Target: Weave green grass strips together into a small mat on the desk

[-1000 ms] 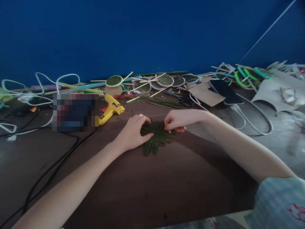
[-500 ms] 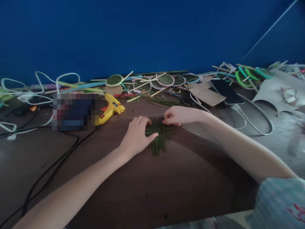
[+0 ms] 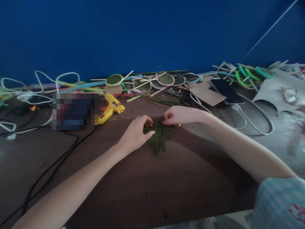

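A small woven piece of dark green strips (image 3: 158,140) lies flat on the brown table (image 3: 152,187). At its left edge is my left hand (image 3: 138,132), thumb and fingers apart in a curve, the fingertips touching or just over the weave. My right hand (image 3: 175,115) is at the upper right edge of the weave, its thumb and fingers pressed together; what they pinch, if anything, is too small to make out.
A yellow glue gun (image 3: 111,108) lies to the left, beside a blurred dark object (image 3: 76,111) and black cables. Behind are round woven pieces (image 3: 165,79), sticks and cardboard (image 3: 207,92). A phone (image 3: 226,91) with a white cable lies at the right.
My left hand has shifted slightly left, with its fingers more bent, showing more of the weave's left side. My right hand is almost unchanged.
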Demonstrator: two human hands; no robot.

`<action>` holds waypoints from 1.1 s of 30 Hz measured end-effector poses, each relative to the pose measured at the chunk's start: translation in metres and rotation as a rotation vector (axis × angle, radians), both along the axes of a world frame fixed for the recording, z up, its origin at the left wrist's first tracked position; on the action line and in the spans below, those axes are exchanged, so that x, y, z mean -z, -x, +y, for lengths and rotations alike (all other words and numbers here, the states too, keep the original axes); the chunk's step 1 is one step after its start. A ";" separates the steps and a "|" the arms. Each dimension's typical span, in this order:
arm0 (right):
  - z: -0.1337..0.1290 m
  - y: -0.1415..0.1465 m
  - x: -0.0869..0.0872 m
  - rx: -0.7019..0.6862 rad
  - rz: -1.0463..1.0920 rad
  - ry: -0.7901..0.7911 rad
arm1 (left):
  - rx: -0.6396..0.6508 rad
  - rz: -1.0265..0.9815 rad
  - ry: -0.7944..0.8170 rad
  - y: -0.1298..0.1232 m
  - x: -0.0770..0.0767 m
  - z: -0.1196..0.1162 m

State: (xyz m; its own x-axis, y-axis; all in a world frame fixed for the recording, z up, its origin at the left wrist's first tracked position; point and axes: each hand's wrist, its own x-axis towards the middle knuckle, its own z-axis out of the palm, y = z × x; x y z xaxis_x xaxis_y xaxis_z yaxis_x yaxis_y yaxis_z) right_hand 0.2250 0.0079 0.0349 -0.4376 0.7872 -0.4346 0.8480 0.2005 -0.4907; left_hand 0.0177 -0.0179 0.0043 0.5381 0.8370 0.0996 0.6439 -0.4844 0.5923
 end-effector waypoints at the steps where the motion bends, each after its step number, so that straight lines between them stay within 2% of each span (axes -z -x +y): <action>1: 0.000 0.000 0.000 -0.005 0.004 0.004 | 0.004 0.005 -0.003 0.000 0.000 0.000; 6: -0.002 0.001 -0.007 0.013 0.062 0.011 | 0.005 0.037 -0.034 0.000 -0.001 0.001; 11: -0.010 0.009 -0.017 0.071 0.277 -0.077 | 0.012 0.039 -0.054 -0.001 0.001 0.004; 18: -0.016 0.022 -0.007 0.088 0.438 -0.212 | 0.000 0.081 -0.062 0.000 0.000 0.007; 24: -0.012 0.020 -0.005 0.208 0.367 -0.244 | -0.031 0.091 -0.057 0.001 -0.003 0.005; 29: -0.012 0.020 -0.004 0.190 0.409 -0.216 | -0.001 0.085 -0.046 0.000 -0.005 0.004; 33: -0.016 0.025 -0.002 0.113 0.496 -0.241 | 0.015 0.090 -0.069 0.000 -0.004 0.005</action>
